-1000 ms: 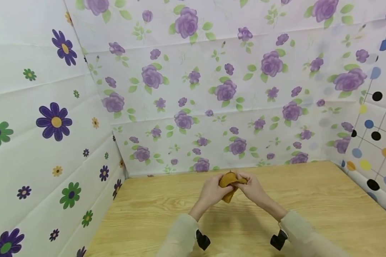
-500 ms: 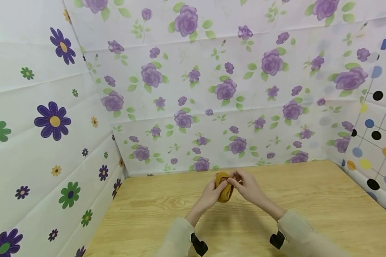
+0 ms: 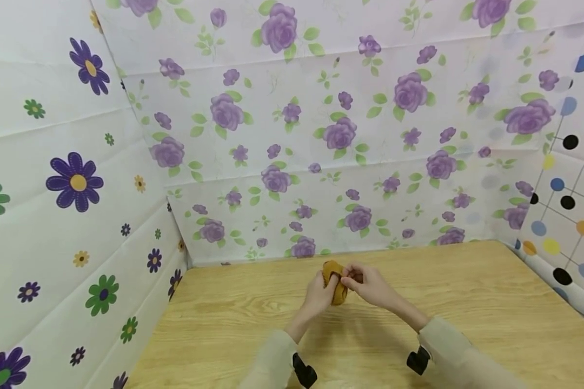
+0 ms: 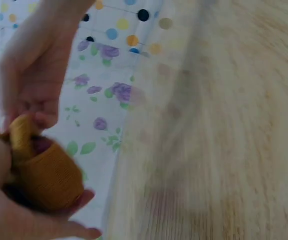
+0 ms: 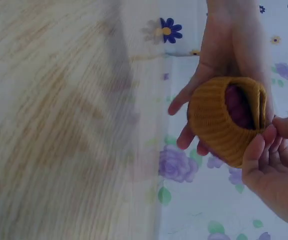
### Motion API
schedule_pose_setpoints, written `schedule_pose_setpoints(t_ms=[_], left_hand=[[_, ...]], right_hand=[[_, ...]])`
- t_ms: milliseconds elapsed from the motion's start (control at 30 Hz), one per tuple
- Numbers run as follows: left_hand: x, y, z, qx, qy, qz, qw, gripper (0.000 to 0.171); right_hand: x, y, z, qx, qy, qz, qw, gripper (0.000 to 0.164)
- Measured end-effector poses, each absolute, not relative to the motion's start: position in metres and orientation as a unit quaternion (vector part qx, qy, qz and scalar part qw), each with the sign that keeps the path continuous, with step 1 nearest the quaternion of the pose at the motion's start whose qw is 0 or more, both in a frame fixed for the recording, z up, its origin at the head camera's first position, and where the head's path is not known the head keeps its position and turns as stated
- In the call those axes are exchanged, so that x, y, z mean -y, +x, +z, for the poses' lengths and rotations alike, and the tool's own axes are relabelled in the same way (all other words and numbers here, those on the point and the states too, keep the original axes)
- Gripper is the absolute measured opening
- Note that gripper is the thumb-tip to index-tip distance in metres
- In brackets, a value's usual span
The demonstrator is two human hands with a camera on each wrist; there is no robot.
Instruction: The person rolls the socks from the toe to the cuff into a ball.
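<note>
A mustard ribbed-knit sock, rolled into a bundle, is held above the far part of the table. Purple-maroon fabric shows inside its opening in the right wrist view. My left hand grips the bundle from the left, the thumb at the opening and the other fingers behind it. From the right, my right hand pinches the edge of the folded cuff between thumb and fingers. The left wrist view shows the sock between both hands, partly covered by the left hand.
The wooden table extends beneath both hands. A sheet with purple roses hangs behind it, a daisy-print sheet on the left and a dotted one on the right. Black wrist cameras sit at both cuffs.
The cuff, earlier stretched between both hands, is now folded round the bundle. The sock has turned and shifted slightly left; the right hand has moved onto its right edge.
</note>
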State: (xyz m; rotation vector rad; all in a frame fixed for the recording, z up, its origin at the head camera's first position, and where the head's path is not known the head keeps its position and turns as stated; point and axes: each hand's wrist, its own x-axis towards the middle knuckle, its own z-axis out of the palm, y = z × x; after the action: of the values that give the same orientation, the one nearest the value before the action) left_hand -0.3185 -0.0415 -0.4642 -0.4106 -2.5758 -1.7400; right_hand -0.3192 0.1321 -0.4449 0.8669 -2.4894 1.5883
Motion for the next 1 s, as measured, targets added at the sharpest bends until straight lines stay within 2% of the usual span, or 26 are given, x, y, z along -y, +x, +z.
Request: schedule_pose_setpoints(t_ms=[100, 167, 400, 500, 667, 733, 800, 900, 1000], left_hand=[[0.048, -0.322, -0.463, 0.763, -0.154, -0.621, -0.093, 0.046], [0.051, -0.324, -0.463, 0.734, -0.147, -0.651, -0.126, 0.053], [0.049, -0.326, -0.466, 0.68, -0.092, -0.72, -0.101, 0.059], [0.05, -0.325, -0.467, 0.661, -0.106, -0.735, -0.108, 0.061], [0.053, -0.327, -0.468, 0.646, -0.14, -0.738, -0.136, 0.059], [0.052, -0.33, -0.468, 0.652, -0.127, -0.738, -0.117, 0.059], [0.049, -0.332, -0.468, 0.673, -0.1, -0.73, -0.069, 0.059], [0.042, -0.335, -0.468, 0.731, -0.058, -0.679, 0.036, 0.058], [0.032, -0.336, -0.468, 0.782, -0.037, -0.607, 0.134, 0.059]], right_hand=[[-0.136, -0.327, -0.446, 0.807, 0.26, 0.528, 0.035, 0.015], [-0.138, -0.329, -0.447, 0.805, 0.259, 0.533, 0.035, 0.019], [-0.14, -0.327, -0.459, 0.816, 0.235, 0.527, 0.02, 0.023], [-0.139, -0.324, -0.464, 0.826, 0.239, 0.508, 0.053, 0.017], [-0.135, -0.321, -0.466, 0.836, 0.251, 0.467, 0.14, 0.004], [-0.133, -0.32, -0.466, 0.836, 0.26, 0.449, 0.175, 0.005], [-0.131, -0.319, -0.465, 0.83, 0.281, 0.436, 0.207, 0.007], [-0.13, -0.317, -0.464, 0.812, 0.323, 0.427, 0.23, 0.009], [-0.129, -0.318, -0.465, 0.806, 0.342, 0.43, 0.221, 0.008]])
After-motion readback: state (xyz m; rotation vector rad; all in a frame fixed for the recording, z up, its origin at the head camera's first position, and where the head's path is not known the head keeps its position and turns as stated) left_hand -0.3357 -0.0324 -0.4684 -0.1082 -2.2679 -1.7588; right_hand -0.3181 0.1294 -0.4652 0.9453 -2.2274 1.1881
